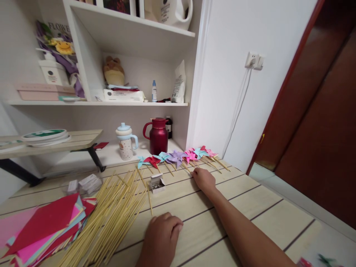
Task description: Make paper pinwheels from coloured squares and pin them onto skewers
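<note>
- The left hand [162, 231] rests on the wooden desk [250, 207] nearest the camera, fingers curled into a loose fist with nothing in them, beside the lower end of a stray stick.
- Just left of it lies a spread heap of bamboo sticks [111, 218], and beyond that a stack of coloured paper sheets [47, 226].
- Further in sits a small open box of pins [157, 183], between the sticks and the right hand.
- The right hand [204, 178] lies palm down, fingers bent toward the pinwheels and gripping nothing.
- A row of paper pinwheels [178, 157] on sticks lies at the desk's far edge, just beyond the right fingertips.
- Behind stand a red jug [158, 136] and a pale lidded mug [126, 142].
</note>
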`<state>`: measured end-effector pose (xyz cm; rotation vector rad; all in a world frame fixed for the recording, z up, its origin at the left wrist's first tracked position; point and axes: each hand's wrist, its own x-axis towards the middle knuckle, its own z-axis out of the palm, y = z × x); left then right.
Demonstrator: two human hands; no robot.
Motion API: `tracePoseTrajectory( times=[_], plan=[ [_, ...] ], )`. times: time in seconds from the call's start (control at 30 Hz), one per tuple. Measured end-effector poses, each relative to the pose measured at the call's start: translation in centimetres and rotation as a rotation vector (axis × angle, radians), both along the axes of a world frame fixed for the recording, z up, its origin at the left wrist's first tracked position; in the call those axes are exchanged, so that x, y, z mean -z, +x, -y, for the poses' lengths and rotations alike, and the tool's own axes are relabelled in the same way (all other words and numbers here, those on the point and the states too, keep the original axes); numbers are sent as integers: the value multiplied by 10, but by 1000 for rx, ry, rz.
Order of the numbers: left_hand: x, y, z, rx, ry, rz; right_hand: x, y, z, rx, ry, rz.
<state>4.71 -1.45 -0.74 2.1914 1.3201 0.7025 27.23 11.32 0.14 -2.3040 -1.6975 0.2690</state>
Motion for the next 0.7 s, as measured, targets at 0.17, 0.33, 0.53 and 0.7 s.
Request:
tracePoseTrajectory(
  times=[0.17, 0.33, 0.53, 0.7],
  plan=[
    [1, 0, -1, 6, 6, -33, 1, 2, -1, 9, -14, -35],
    [2, 1, 0, -2, 34, -82, 2, 2, -3, 20, -17, -57],
    [3, 1, 0, 4, 38, -103, 4, 2, -3, 35, 22, -89],
    [4, 0, 1, 2, 38, -101, 5, 4, -3, 61, 122, -128]
  ],
)
